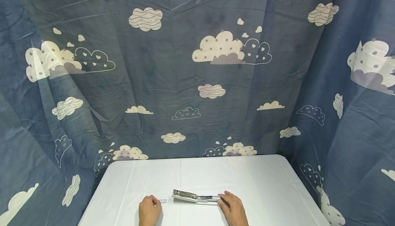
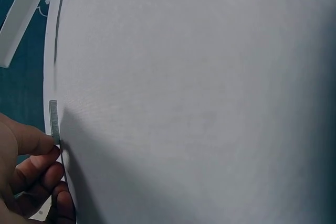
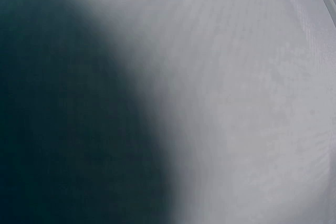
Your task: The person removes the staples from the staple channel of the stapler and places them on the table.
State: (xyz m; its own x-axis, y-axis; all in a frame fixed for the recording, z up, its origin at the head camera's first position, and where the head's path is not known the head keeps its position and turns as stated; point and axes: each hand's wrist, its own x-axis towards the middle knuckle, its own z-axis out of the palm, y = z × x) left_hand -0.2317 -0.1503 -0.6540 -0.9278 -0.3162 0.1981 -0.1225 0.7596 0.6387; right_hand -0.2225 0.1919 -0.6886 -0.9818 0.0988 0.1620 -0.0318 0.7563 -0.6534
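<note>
My left hand (image 1: 149, 210) pinches one end of a short strip of staples (image 1: 163, 201) between thumb and fingers. In the left wrist view the same staple strip (image 2: 53, 119) sticks out past the fingertips, its fine ridges showing. To the right, a white stapler (image 1: 185, 195) is swung open, its metal inside facing up. My right hand (image 1: 232, 209) holds the stapler's right end between thumb and fingers. A gap separates the strip from the stapler's left end. The right wrist view shows no fingers, so the grip's far side is hidden.
A white-covered table (image 1: 259, 174) lies under both hands. Behind it and at both sides hangs a dark blue curtain (image 1: 172, 64) with cloud prints, close to the table's edges. A dark blurred shape (image 3: 68, 108) fills the left of the right wrist view.
</note>
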